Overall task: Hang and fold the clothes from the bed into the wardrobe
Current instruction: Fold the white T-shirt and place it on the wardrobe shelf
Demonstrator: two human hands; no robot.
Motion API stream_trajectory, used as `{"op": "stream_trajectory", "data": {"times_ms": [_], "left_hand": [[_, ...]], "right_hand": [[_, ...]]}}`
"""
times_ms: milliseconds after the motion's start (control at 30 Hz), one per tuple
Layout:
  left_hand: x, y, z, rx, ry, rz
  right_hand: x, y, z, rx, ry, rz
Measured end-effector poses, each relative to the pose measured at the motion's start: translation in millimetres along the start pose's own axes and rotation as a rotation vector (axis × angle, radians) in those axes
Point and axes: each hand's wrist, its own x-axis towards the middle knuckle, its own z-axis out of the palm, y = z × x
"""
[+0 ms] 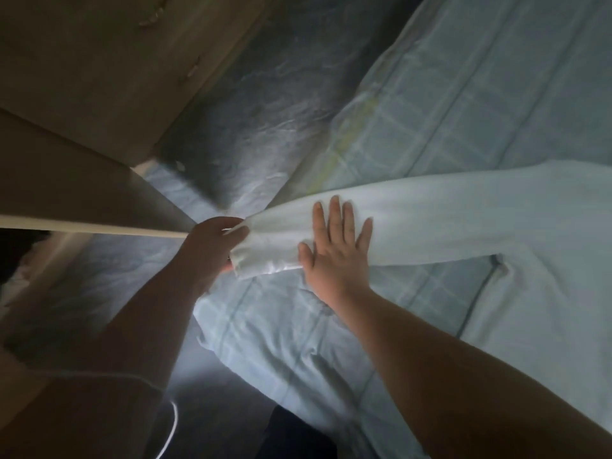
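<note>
Where the right forearm (463,376) enters: from the lower right corner, bare, reaching up across the bed toward the middle of the frame.
White cable (170,429): curves through the dim lower left, below the left forearm (142,326), which rises in shadow.
Right hand (334,256): lies palm down on the sleeve, just beside the cuff, with fingers straight and spread and the thumb held out to the left.
Left hand (212,246): in shadow at the bed's edge, fingers curled round the end of the cuff, thumb pinching the fabric's edge.
Cuff (261,256): slightly bunched and creased between the two hands, its lower corner catching the light.
Sleeve (447,217): stretched out flat on the bed, running from the left hand rightward to the body of the garment.
White long-sleeved garment (563,293): spread on the bed at the right, its body cut off by the frame's edge, well apart from the wardrobe.
Bedcover (496,94): pale blue with a faint check, rumpled at the near corner, reaching away to the upper right.
Grey crinkled surface (265,111): lies between the bedcover and the wardrobe; whether it is sheet or floor cannot be told.
Wardrobe (82,77): brown panels fill the upper left.
Pale-edged board (82,225): points toward the left hand; whether the two touch cannot be told.
</note>
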Motion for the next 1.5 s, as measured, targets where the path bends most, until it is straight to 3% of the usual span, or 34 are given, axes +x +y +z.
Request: {"op": "stream_trajectory", "data": {"times_ms": [133,200,300,400,467,600,667,733,867,933,1100,1267,1500], "left_hand": [[-5.2,3.8,-0.8,-0.009,0.087,0.000],[-14.6,14.5,5.8,-0.051,0.106,0.041],[-32.7,33.1,34.8,-0.170,0.006,0.125],[-53.3,51.3,85.9,-0.298,-0.112,0.100],[-64.3,61.6,128.1,-0.363,-0.210,0.040],[-89.1,74.3,220.0,-0.392,-0.362,-0.021],[-101.2,70.5,265.0,-0.280,-0.393,0.082],[-110.3,58.9,306.0,-0.038,-0.352,0.331],[-114.8,28.4,381.0,0.640,-0.050,1.002],[-109.7,10.8,420.0,0.863,-0.072,1.129],[-100.2,-16.1,531.8,1.267,-0.195,1.106],[-101.4,-33.1,633.8,1.289,-0.338,1.113],[-106.7,-60.2,719.1,1.380,-0.466,1.129]], "right_hand": [[0.1,-1.8,-18.1,0.046,-0.063,-0.006],[-2.5,-1.1,-40.3,0.254,-0.022,-0.008],[-17.7,9.5,-83.7,0.949,0.149,0.102],[-32.6,34.2,-120.1,1.695,-0.078,0.327],[-41.1,64.6,-134.4,1.857,-0.196,0.447],[-61.8,142.3,-155.6,1.776,-0.085,0.500],[-70.0,180.4,-163.3,1.658,0.001,0.559],[-76.2,220.1,-166.5,1.571,0.102,0.655],[-89.6,302.2,-167.6,1.304,0.248,0.772],[-98.2,341.7,-168.0,1.281,0.295,0.784],[-132.9,438.8,-166.4,1.214,0.393,0.805],[-170.9,536.4,-156.7,1.260,0.481,0.891],[-213.4,629.7,-132.7,1.014,0.432,1.027]]}}
